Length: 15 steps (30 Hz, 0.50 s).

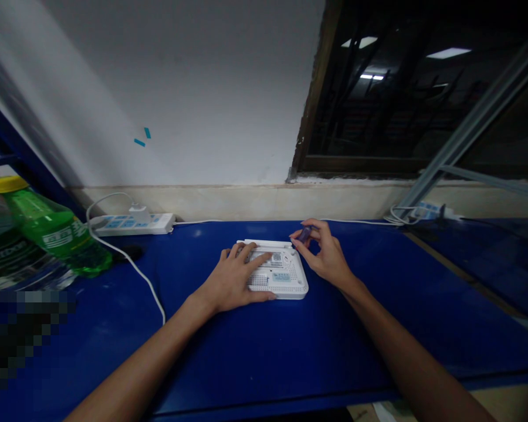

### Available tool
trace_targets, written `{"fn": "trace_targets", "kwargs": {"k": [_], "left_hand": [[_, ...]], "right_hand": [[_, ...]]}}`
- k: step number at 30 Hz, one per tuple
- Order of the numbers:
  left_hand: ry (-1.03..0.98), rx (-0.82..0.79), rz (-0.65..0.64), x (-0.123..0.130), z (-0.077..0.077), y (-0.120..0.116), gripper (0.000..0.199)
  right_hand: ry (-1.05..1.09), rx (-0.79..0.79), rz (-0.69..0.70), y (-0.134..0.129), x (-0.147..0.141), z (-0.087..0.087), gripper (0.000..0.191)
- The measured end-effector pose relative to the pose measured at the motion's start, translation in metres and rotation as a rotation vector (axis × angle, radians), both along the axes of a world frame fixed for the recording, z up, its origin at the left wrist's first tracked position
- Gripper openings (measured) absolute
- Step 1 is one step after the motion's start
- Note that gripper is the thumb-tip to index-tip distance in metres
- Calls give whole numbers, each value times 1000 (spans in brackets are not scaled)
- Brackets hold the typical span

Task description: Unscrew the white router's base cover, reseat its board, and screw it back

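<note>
A white router (286, 281) lies upside down on the blue table, showing vent holes and printed labels on its underside. My left hand (231, 278) lies spread over its near left part, holding it down, and hides part of the labels. Just above the router's right corner, my right hand (325, 258) pinches a small purple object (305, 234) between thumb and fingers. The object is too small and too hidden to name exactly.
Left of the hands stand a green soda bottle (48, 225) and a large clear water bottle (9, 246). A white power strip (132, 224) with a plugged-in charger lies along the wall, with a white cable (127, 261) trailing across the table.
</note>
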State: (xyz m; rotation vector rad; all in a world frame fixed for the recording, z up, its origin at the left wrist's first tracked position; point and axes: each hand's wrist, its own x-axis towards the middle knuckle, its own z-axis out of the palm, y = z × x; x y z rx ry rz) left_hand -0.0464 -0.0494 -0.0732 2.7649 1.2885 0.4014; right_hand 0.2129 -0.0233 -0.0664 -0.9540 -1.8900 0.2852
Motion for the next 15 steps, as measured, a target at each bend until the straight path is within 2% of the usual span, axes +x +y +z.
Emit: {"fn": "trace_targets", "kwargs": {"k": [3,9,15], "left_hand": [[3,6,-1,0,0,0,88],[23,7,6,1,2,-2,87],[6,2,0,0,0,-1,88]], "right_hand": [[-8,1,3,0,2,0,39],[-102,97,-72,4,3,-4,45],[-36,9,30,1,-4,-4,53]]}}
